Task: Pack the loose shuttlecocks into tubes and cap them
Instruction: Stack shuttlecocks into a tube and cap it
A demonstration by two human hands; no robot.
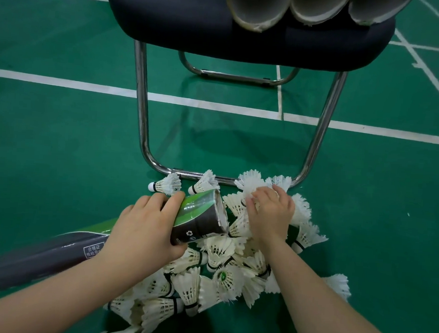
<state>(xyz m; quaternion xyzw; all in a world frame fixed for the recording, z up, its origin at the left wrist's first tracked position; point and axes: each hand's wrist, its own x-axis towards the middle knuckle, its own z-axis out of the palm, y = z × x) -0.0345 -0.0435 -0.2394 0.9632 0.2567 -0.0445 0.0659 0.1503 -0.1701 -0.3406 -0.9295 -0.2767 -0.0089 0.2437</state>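
Left hand (144, 228): head view, fingers wrapped round the green-black tube (200, 216), open mouth tipped right.
Right hand (270, 215): fingers curled onto a shuttlecock (250, 185), far edge.
Shuttlecock pile (220, 276): on the floor, just near of the chair (195, 25).

top edge cuts off three tubes (259, 10) on the chair (185, 19).
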